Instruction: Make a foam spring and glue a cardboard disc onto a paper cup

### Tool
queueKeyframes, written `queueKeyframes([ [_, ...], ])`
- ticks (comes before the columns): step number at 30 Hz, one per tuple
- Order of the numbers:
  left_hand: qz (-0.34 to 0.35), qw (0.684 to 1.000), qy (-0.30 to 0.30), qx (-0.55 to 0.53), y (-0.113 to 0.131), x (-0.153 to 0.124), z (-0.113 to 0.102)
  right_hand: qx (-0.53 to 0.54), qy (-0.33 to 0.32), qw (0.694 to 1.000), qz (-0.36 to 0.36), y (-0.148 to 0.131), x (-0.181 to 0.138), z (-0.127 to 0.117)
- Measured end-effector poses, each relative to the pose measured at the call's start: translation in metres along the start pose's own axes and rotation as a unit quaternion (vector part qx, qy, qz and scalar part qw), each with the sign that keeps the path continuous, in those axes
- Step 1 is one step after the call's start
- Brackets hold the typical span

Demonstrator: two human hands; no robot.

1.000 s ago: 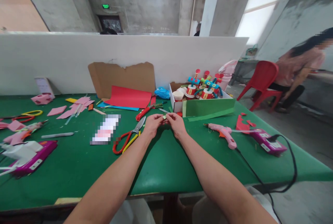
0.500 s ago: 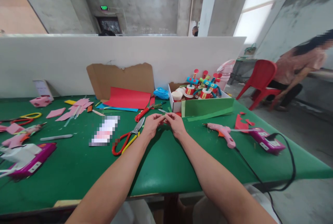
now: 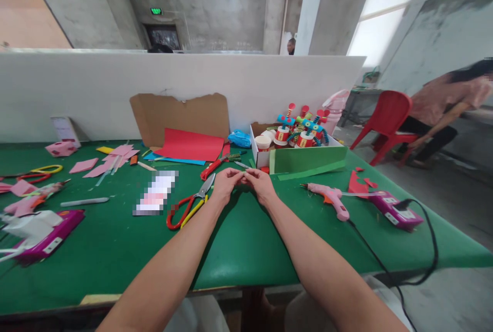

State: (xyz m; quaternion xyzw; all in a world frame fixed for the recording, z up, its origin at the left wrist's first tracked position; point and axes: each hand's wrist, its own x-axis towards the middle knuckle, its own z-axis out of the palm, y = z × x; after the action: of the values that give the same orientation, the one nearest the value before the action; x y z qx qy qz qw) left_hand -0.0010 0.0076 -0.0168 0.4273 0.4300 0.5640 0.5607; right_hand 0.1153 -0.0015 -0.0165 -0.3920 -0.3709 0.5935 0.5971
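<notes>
My left hand (image 3: 227, 184) and my right hand (image 3: 261, 185) meet fingertip to fingertip above the middle of the green table (image 3: 246, 250). Both are pinched closed around something too small and covered to make out. Just left of my left hand lie scissors (image 3: 192, 202) with red and yellow handles, their blades pointing away. Beyond my fingers rest a red-handled cutter (image 3: 210, 169) and a dark green coil (image 3: 233, 157). A white box (image 3: 260, 156) behind my right hand holds paper cups and several small robot figures (image 3: 284, 129) of red and blue paper.
A pink glue gun (image 3: 327, 196) and a purple power strip (image 3: 396, 212) with a black cord lie to the right. On the left are pink paper pieces (image 3: 102, 167), a pen (image 3: 84, 202), a second glue gun (image 3: 33, 201) and another strip (image 3: 50, 239). A person sits bending on a red chair (image 3: 389, 116).
My hands stay pinched together in nearly the same place. The view has shifted very slightly, and the seated person at the right leans lower.
</notes>
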Motion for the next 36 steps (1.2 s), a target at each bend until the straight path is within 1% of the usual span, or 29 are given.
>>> queueKeyframes([
  [5, 0.026, 0.998, -0.007, 0.049, 0.0013, -0.0005, -0.0016, 0.009, -0.003, 1.000, 0.017, -0.0027, -0.0013, 0.0011],
  [9, 0.035, 0.997, -0.015, 0.069, 0.0029, -0.0017, -0.0009, 0.014, 0.027, 0.999, 0.021, -0.0041, -0.0019, 0.0024],
  [14, 0.019, 0.998, -0.015, 0.057, 0.0026, -0.0020, 0.0018, 0.016, 0.051, 0.998, 0.019, -0.0029, -0.0014, 0.0035],
  [23, -0.004, 0.999, -0.033, 0.011, 0.0052, -0.0027, 0.0020, 0.050, 0.048, 0.997, 0.025, -0.0029, -0.0019, 0.0046],
  [27, -0.014, 0.999, -0.030, 0.002, 0.0053, -0.0030, 0.0009, 0.048, 0.033, 0.998, 0.034, -0.0038, -0.0019, 0.0031],
  [30, -0.021, 0.999, -0.029, 0.005, 0.0051, -0.0030, -0.0002, 0.017, 0.012, 0.999, 0.037, -0.0052, -0.0026, 0.0009],
  [36, -0.019, 0.999, -0.027, 0.013, 0.0056, -0.0029, 0.0002, -0.029, -0.020, 0.999, 0.006, -0.0069, -0.0018, -0.0034],
])
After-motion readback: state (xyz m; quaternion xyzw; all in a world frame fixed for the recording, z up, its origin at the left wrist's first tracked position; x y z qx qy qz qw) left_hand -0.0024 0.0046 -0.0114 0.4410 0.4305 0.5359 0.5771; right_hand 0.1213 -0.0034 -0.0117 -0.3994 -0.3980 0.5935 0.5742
